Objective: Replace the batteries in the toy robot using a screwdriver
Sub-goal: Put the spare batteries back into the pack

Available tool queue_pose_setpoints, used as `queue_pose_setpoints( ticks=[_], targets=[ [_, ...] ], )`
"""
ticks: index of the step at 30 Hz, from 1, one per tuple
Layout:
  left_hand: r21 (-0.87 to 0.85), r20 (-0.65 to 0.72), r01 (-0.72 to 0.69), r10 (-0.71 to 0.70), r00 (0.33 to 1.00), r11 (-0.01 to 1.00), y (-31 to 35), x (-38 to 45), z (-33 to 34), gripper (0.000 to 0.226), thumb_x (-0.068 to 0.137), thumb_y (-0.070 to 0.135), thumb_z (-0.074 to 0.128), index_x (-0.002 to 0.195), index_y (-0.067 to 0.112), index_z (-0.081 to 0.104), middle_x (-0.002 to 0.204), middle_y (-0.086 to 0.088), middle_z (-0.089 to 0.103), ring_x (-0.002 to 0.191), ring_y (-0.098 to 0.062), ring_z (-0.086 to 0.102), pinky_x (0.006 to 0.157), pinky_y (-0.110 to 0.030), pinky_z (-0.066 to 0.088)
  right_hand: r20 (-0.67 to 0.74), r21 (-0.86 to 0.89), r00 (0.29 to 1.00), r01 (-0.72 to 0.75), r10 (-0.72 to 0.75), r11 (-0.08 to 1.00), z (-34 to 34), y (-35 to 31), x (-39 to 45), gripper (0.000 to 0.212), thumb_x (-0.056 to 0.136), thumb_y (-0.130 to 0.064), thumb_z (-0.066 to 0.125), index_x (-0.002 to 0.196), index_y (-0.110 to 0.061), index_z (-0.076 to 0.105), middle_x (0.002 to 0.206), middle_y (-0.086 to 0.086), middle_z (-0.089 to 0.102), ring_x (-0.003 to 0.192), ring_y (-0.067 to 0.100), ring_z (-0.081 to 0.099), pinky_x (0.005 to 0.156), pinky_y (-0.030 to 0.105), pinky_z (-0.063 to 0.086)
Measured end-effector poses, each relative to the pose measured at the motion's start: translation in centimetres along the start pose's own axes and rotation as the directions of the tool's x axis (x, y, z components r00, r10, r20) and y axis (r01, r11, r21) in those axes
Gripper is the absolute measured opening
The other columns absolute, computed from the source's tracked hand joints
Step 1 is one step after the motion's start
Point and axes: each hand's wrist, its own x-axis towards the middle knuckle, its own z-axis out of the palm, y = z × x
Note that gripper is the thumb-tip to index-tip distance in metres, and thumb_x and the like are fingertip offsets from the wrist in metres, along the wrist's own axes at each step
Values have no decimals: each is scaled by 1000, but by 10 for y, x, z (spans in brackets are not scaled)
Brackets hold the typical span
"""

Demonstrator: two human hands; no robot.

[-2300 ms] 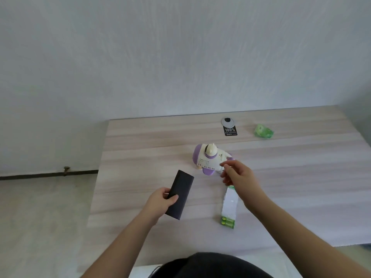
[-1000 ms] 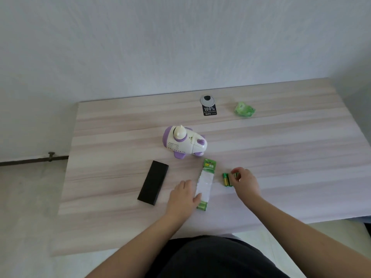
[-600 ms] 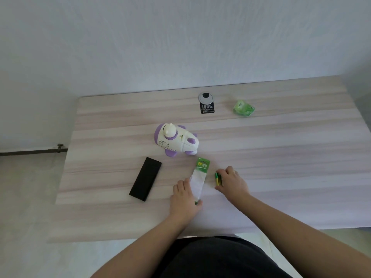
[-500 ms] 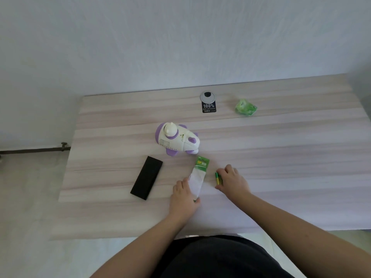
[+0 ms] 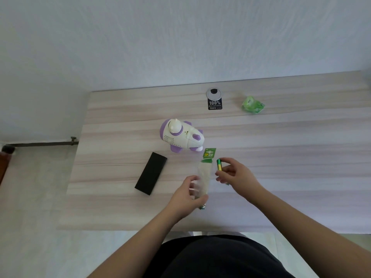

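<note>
White and purple, the toy robot point(image 5: 181, 139) is lying mid-bench. Toward the near edge, the right hand point(image 5: 234, 174) is pinching a green battery point(image 5: 219, 164) in its fingers; the left hand point(image 5: 187, 194) is gripping the battery pack point(image 5: 206, 173). A black case point(image 5: 151, 173) is lying toward the left edge.

- The table point(image 5: 281, 177) is pale wood-grain laminate, smooth and matt, streaked lengthwise.
- The toy robot point(image 5: 181, 138) is glossy white and purple plastic.
- The black box point(image 5: 151, 176) near the table's left edge looks matt.
- The battery pack point(image 5: 206, 171) has a printed green card top and a clear, shiny plastic sleeve.
- The battery point(image 5: 219, 164) has a glossy green and yellow wrap.
- The grommet point(image 5: 214, 93) at the far edge looks like silvery metal.
- The green wrapper point(image 5: 252, 104) is crinkled, shiny film.
</note>
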Motion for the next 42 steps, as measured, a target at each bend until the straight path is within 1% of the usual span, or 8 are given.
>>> queue_pose_setpoints(
  ticks=[5, 12, 15, 18, 22, 30, 35, 42],
  targets=[
    [-203, 60, -12, 25, 998, 979, 33, -14, -3, 61, 79, 30, 77, 128, 39, 43, 111, 1, 63, 98, -16, 65, 83, -31, 57, -25, 188, 998, 54, -51, 981, -10, -27, -23, 38, 93, -10, 59, 128, -23, 53, 93, 2, 75, 81, 19, 72, 84, 38, 57],
    [-394, 41, -92, 117, 992, 914, 80, -32, -19, 58, 86, 15, 71, 132, 34, 42, 117, 4, 56, 99, -17, 61, 69, -27, 54, -185, 199, 955, 267, -231, 943, -21, -79, -68, 17, 92, 1, 57, 103, -11, 61, 85, 6, 73, 75, 17, 70, 72, 24, 55],
    [-398, 26, -129, 151, 988, 909, 97, -34, -32, 54, 89, 22, 67, 134, 34, 40, 119, 2, 55, 93, -18, 60, 65, -27, 52, -267, 122, 909, 362, -321, 924, -18, -104, -88, 16, 91, 0, 58, 97, -14, 65, 81, 2, 73, 72, 12, 71, 67, 15, 52],
    [-414, 8, -158, 177, 984, 897, 113, -40, -43, 46, 93, 28, 60, 134, 31, 41, 111, -2, 57, 80, -16, 56, 58, -26, 47, -312, -14, 849, 444, -426, 896, -9, -124, -105, 19, 89, -4, 62, 94, -23, 66, 79, -5, 73, 73, 8, 71, 68, 17, 53],
    [-428, 4, -184, 205, 979, 885, 126, -51, -60, 33, 98, 36, 49, 130, 36, 46, 114, -5, 57, 86, -22, 57, 61, -28, 49, -320, -198, 763, 526, -562, 827, 7, -138, -110, 17, 86, -16, 65, 94, -31, 66, 79, -14, 70, 76, 7, 70, 68, 12, 50],
    [-580, 66, -165, 248, 966, 798, 138, -66, -93, 27, 100, 36, 40, 119, 34, 60, 105, -8, 66, 92, -25, 63, 67, -38, 55, -271, -560, 528, 593, -805, 578, 37, -154, -97, 18, 88, -20, 64, 103, -18, 72, 92, -10, 60, 79, -1, 57, 72, 7, 44],
    [-648, 94, -135, 254, 963, 750, 139, -70, -103, 28, 103, 32, 38, 121, 28, 60, 108, -15, 66, 91, -28, 66, 68, -41, 56, -166, -745, 478, 512, -862, 427, 44, -158, -88, 22, 89, -30, 57, 101, -20, 73, 91, -6, 65, 84, 13, 58, 74, 23, 47],
    [-635, 101, -133, 253, 962, 761, 141, -72, -106, 26, 102, 30, 40, 119, 34, 59, 109, -8, 66, 95, -23, 66, 72, -44, 57, -180, -813, 507, 406, -843, 418, 49, -162, -83, 21, 86, -38, 56, 92, -27, 72, 84, -18, 69, 84, 12, 60, 74, 30, 44]
  ],
)
